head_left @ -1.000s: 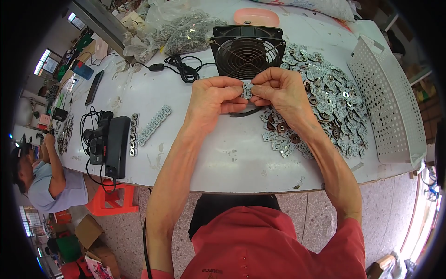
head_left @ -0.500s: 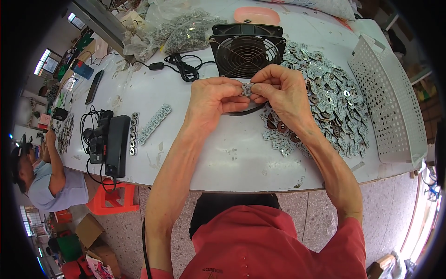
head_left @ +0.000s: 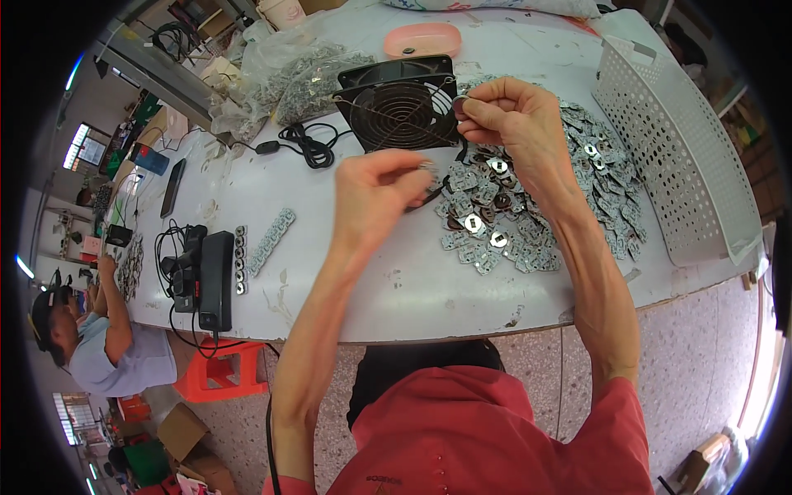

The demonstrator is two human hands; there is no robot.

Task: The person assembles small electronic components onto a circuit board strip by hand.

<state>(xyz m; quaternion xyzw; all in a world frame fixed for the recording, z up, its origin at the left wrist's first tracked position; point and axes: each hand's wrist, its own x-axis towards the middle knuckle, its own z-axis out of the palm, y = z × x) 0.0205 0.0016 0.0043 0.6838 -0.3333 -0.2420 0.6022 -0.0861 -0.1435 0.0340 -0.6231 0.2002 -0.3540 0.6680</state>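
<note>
White worktop point(head_left: 396, 309), loose metal plates, one small part per hand

Left hand point(head_left: 369, 191): thumb and fingertips closed on a small metal piece point(head_left: 426, 167), blurred, exact shape impossible to tell, in front of the black fan point(head_left: 403, 115); right hand point(head_left: 528, 125): thumb and fingers pinching a dark round disc point(head_left: 459, 106) just beside the fan's right edge, well apart from the left; near both, a heap of metal plates point(head_left: 511, 227); farther left, a row of round-faced parts point(head_left: 240, 260) beside a strip of plates point(head_left: 272, 243); handling, as judged: pinch the disc lightly by its rim, leave both faces visible, check orientation before letting go, steer fingertips clear of the fan's wire guard, keep held parts from dropping back among loose ones
</note>
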